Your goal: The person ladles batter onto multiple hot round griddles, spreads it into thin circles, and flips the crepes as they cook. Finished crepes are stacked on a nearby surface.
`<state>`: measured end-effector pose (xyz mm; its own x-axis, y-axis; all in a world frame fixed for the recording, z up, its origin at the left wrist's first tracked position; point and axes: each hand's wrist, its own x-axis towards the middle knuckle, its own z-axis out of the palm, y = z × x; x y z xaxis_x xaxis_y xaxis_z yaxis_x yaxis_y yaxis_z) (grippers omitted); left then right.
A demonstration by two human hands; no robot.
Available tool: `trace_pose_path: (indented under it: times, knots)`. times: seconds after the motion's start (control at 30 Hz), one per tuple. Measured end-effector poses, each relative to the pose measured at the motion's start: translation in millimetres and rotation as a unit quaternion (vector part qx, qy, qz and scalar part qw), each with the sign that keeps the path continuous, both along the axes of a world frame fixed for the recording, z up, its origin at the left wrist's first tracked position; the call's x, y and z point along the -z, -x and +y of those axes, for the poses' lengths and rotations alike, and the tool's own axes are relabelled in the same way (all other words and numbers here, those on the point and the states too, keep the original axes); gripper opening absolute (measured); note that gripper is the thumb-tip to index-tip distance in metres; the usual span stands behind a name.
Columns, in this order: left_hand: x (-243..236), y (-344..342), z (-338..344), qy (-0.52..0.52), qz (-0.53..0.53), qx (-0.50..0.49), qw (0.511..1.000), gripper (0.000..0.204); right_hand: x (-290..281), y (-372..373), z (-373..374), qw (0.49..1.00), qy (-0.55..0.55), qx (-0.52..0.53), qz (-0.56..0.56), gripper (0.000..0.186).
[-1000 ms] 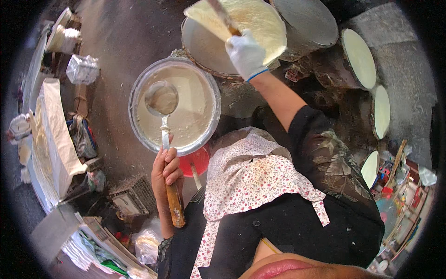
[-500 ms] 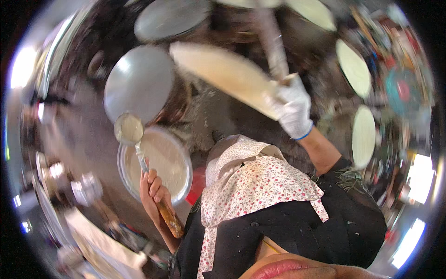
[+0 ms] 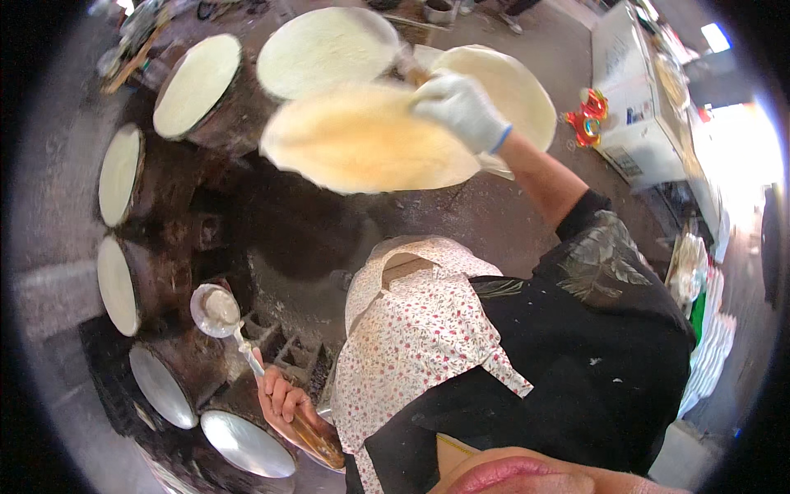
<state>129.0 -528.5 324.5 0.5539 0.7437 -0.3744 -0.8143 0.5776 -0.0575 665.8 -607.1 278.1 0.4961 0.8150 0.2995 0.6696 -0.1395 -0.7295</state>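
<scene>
In my left hand (image 3: pixel 288 400), low on the left, is a ladle with a brown handle (image 3: pixel 321 440). Its round bowl holds some pale batter (image 3: pixel 220 308). My right hand (image 3: pixel 457 107), in a white glove, is stretched forward and grips the near right edge of a large thin round pancake (image 3: pixel 370 146). The pancake hangs in the air, pale with a browned middle. Something brown and blurred, perhaps a tool handle (image 3: pixel 410 64), sticks out above the glove; its kind is unclear. Behind the glove lie pale round pancakes (image 3: pixel 517 92).
Griddles ring me: one with a pale layer (image 3: pixel 327 53) lies ahead, another (image 3: pixel 197 86) to its left. Bare metal griddles (image 3: pixel 247 445) stand at lower left. Hollow blocks (image 3: pixel 292 354) sit beside the ladle. A white chest (image 3: pixel 638 99) and a red toy-like object (image 3: pixel 587 118) are far right.
My view has swung right, and the batter basin has mostly left it. The pancake has travelled with my right hand toward the pale rounds. My left hand keeps the ladle.
</scene>
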Motion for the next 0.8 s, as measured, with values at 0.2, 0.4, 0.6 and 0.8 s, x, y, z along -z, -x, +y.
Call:
trace_pose_path:
  times: [0.2, 0.4, 0.6, 0.8]
  knots:
    - [-15, -3, 9, -0.006, -0.029, 0.086, 0.996, 0.057, -2, -57, -166, 0.895, -0.173, 0.239, 0.335, 0.034]
    - [-14, -31, 7, -0.037, 0.063, 0.122, 0.990, 0.055, 187, -138, -269, 0.717, -0.236, 0.459, 0.467, 0.041]
    - [-3, -81, -3, -0.009, 0.107, 0.135, 0.985, 0.053, 298, -189, -304, 0.678, -0.198, 0.512, 0.488, 0.040]
    - [-15, -51, -4, 0.017, 0.125, 0.087, 0.988, 0.054, 268, -194, -305, 0.776, 0.040, 0.555, 0.298, 0.058]
